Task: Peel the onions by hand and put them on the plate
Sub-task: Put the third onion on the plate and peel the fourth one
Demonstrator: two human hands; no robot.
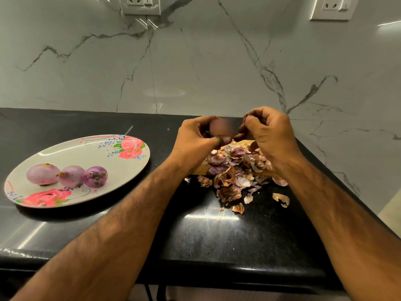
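My left hand (198, 135) grips a blurred pinkish onion (220, 128) above the cutting board. Close beside it on the right, my right hand (268, 130) has its fingers curled and pinches a scrap of reddish onion skin (244, 120) at its fingertips. Three peeled purple onions (69, 175) lie side by side on the white oval plate (91, 148) with pink rose prints, at the left of the black counter. A heap of dry onion peels (234, 170) lies under and in front of both hands.
A wooden cutting board (200, 168) shows partly under the peels. Loose peel scraps (281, 199) are scattered toward the counter's front. The black counter (217, 235) ends at a corner on the right. A marble wall with sockets stands behind.
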